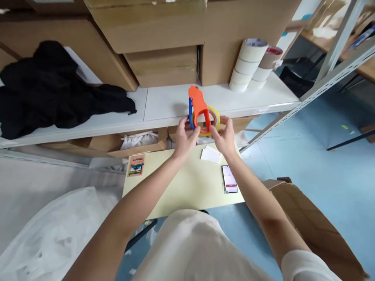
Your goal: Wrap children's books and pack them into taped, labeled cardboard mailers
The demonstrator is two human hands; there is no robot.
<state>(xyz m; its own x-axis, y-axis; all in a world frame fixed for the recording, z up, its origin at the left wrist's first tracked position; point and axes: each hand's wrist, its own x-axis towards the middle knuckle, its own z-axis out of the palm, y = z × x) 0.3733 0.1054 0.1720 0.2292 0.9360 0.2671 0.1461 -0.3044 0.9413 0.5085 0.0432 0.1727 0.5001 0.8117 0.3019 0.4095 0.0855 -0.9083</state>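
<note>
Between my two hands, above the far edge of the small table (pixel 187 187), is an orange and blue tape dispenser (pixel 199 102) with a yellow-edged roll of tape (pixel 217 117) in it. My left hand (pixel 185 138) grips its left side, thumb in front near the bottom. On the other side, my right hand (pixel 225 136) has its thumb and fingers closed on the roll and the dispenser's lower right. A white card or paper (pixel 211 154) lies on the table below my hands, with a lit phone (pixel 230 179) nearer me and a small picture card (pixel 136 165) at the left.
Behind the table stands a white shelf (pixel 166 101) bearing cardboard boxes (pixel 164 66), a black cloth (pixel 58 93) and stacked tape rolls (pixel 249 62). Open boxes (pixel 102 142) sit beneath. A metal post (pixel 310 91) rises at right, above a large carton (pixel 310 222). White plastic (pixel 58 230) bulges at left.
</note>
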